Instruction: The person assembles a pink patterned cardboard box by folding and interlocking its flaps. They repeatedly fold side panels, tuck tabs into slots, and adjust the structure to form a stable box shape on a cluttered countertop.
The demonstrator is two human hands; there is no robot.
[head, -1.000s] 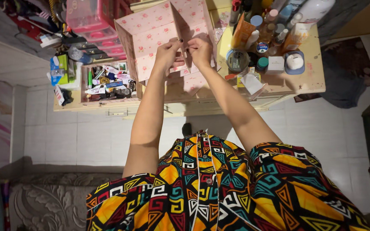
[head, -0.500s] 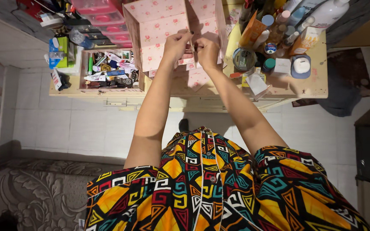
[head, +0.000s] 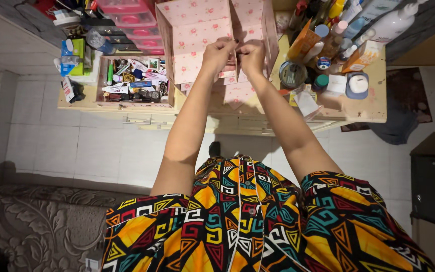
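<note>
Head view, looking straight down. Both hands up at a pink flowered card organiser standing on the desk, among clutter near its middle. Left hand pinched shut on a card panel at the organiser's centre divider; right hand pinched likewise on the neighbouring panel, fingertips of both nearly touching. Probably light, thin and fairly stiff board, easily creased or torn at folds; best held at edges and flaps, close to the joint, as here. More loose pink pieces lying flat just below the hands. Left of the organiser, an open tray crammed with tubes, pens and small cosmetics. Above it, stacked pink drawers, contents unclear. Right of the organiser, bottles, a round tin and small jars standing close together.
</note>
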